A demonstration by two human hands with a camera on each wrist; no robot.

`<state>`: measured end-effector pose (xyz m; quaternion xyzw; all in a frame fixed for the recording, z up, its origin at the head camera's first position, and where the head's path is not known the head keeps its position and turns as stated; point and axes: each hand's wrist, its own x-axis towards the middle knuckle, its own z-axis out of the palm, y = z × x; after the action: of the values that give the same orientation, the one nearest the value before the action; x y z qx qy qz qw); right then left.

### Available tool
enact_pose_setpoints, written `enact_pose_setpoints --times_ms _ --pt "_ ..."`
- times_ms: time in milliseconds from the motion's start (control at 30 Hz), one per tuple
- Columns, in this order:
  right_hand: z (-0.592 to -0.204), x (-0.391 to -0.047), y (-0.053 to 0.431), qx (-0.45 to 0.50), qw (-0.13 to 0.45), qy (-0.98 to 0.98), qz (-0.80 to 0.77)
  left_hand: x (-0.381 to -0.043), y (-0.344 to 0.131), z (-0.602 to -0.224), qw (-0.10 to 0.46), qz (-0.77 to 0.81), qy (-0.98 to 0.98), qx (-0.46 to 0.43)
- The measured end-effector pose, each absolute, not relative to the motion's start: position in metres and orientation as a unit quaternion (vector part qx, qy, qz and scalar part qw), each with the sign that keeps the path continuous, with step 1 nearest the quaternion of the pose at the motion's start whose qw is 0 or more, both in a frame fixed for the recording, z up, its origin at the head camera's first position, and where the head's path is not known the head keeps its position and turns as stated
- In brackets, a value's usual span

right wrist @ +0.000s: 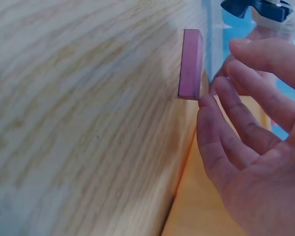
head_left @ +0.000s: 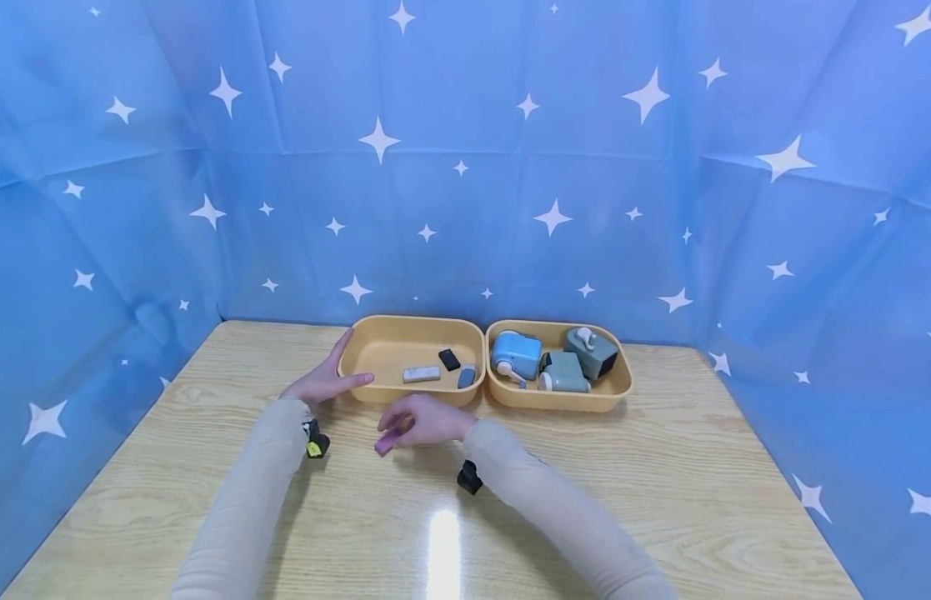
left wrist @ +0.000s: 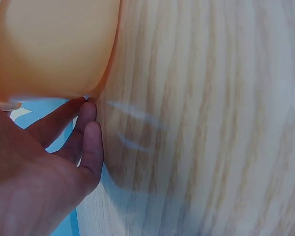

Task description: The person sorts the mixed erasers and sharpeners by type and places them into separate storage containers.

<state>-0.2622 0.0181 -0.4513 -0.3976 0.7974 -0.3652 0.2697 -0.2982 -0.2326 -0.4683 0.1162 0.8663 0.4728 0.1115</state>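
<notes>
My left hand [head_left: 326, 383] holds the left end of a tan, rounded bin [head_left: 375, 389], its thumb over the near rim and its fingers at the outer wall. Inside lie a pale grey block [head_left: 422, 374], a small black block [head_left: 449, 359] and a blue-grey block [head_left: 467, 377]. In front of that bin, low over the table, my right hand [head_left: 427, 421] pinches a pink eraser [head_left: 386, 442] by one end. The right wrist view shows most of the slim pink eraser [right wrist: 190, 65] sticking out past the fingertips [right wrist: 205, 115].
A second tan bin [head_left: 558, 400] adjoins the first on its right. It contains a blue crank pencil sharpener [head_left: 518, 354] and two grey-green sharpeners [head_left: 564, 372]. The wooden table [head_left: 698, 483] meets a blue star-patterned curtain [head_left: 465, 242] behind and at both sides.
</notes>
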Motion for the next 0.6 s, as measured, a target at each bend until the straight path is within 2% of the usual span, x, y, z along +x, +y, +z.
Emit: enact_pose_setpoints --times_ms 433,600 --pt "-0.462 -0.265 0.015 -0.419 0.26 0.783 -0.379 -0.3 -0.234 -0.47 0.108 0.479 0.863 0.119" --pt "-0.464 -0.263 0.012 -0.408 0.286 0.774 -0.391 -0.299 -0.235 -0.47 0.11 0.469 0.869 0.117"
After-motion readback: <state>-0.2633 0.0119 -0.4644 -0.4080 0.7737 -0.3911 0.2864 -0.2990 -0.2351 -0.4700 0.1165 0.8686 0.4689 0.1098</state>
